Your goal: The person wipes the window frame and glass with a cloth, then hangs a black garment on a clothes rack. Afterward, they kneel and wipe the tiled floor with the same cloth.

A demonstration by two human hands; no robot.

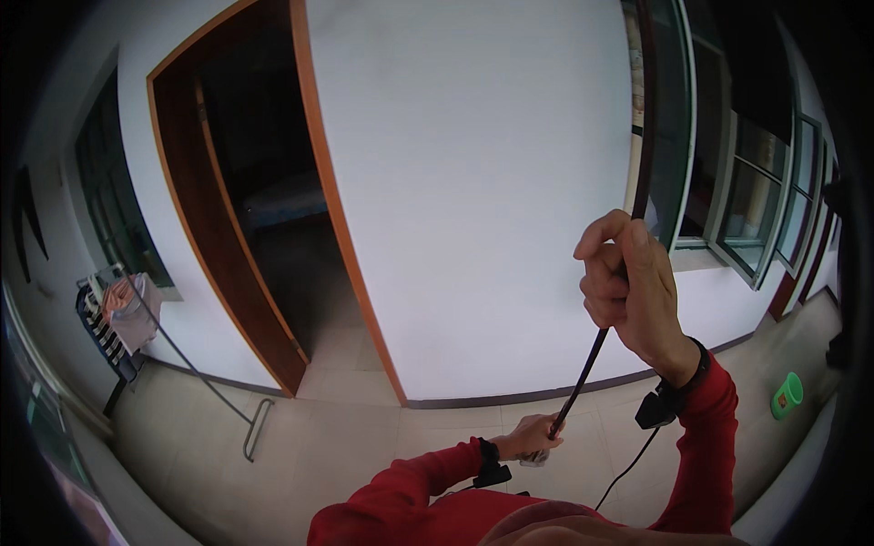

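A long dark pole [587,375] runs steeply from low in front of my body up past the top right of the picture. My right hand [631,273] is closed round it at mid-length, raised at the right. Lower down, near my waist, my left hand [532,437] grips its lower part. A small clear, crumpled item [534,458] shows just beneath my left hand; what it is I cannot tell. Black straps with small devices sit on both wrists, over red sleeves. The pole's upper end is out of view.
Ahead stands a white wall [478,205] with an open doorway in a wooden frame [341,239] to its left. Open window panes [751,205] jut out at the right. A metal clothes rack [191,368] with garments stands left; a green bin [787,396] is on the floor at right.
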